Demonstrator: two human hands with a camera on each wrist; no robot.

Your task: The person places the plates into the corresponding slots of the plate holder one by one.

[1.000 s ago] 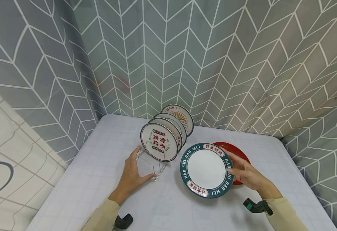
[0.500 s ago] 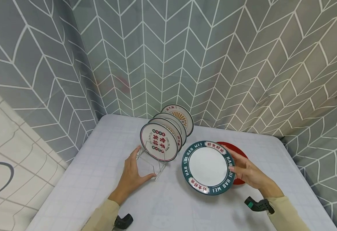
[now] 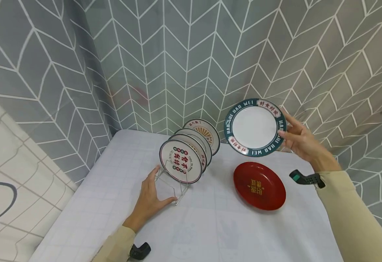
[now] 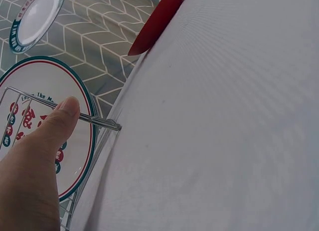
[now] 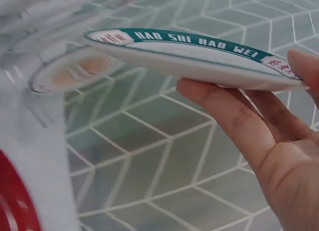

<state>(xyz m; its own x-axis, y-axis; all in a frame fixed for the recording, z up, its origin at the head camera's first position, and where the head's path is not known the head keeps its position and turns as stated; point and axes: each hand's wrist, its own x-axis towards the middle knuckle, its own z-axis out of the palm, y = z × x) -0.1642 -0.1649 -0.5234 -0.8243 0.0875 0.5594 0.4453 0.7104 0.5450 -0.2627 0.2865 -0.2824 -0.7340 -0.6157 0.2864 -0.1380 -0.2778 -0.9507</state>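
My right hand (image 3: 300, 140) holds a white plate (image 3: 254, 127) with a green lettered rim, up in the air above the far side of the table. The thumb lies over its rim and the fingers are underneath, as the right wrist view shows. My left hand (image 3: 150, 198) grips the front end of a wire dish rack (image 3: 181, 193), its thumb on the wire (image 4: 87, 117) in the left wrist view. Several plates stand upright in the rack, the front plate (image 3: 180, 161) bearing red characters. The left fingers are hidden in the left wrist view.
A red plate (image 3: 259, 186) with gold characters lies on the white-covered table (image 3: 204, 229), right of the rack. Grey patterned curtains (image 3: 191, 65) hang close behind the table's far edge and along its sides.
My right hand has lifted the green-rimmed plate up and away toward the far edge, uncovering the red plate. The left hand and the rack have stayed in place.
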